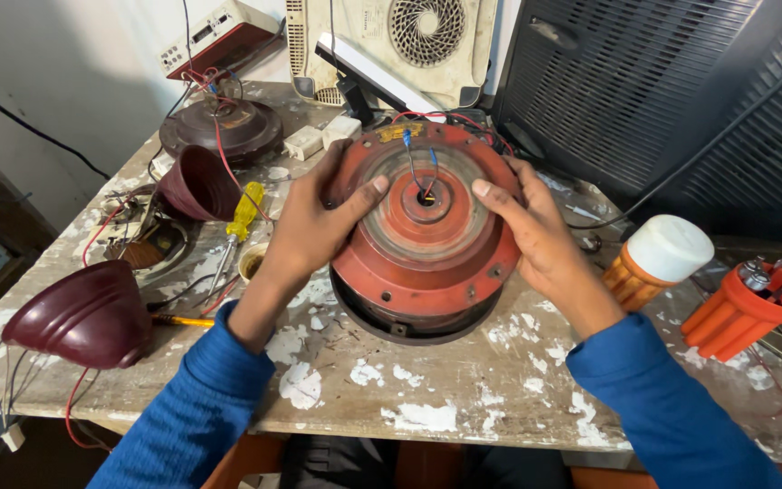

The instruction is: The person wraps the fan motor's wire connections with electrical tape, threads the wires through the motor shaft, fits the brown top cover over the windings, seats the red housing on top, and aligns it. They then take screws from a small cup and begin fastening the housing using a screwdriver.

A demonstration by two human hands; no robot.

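A round red ceiling-fan motor housing (423, 272) sits on the worn wooden workbench (427, 380), tilted toward me, with blue and red wires coming out of its centre hole. My left hand (314, 226) grips its left rim, thumb pressed on the top face. My right hand (536, 235) holds the right rim, thumb lying on the top near the centre. Both sleeves are blue.
Two maroon fan cups (83, 312) (199, 184) and another dark motor (221, 127) lie at left with a yellow-handled screwdriver (239, 222). An orange lantern with white top (658, 258) and an orange tool holder (744, 308) stand at right. Appliances and a black grille stand behind.
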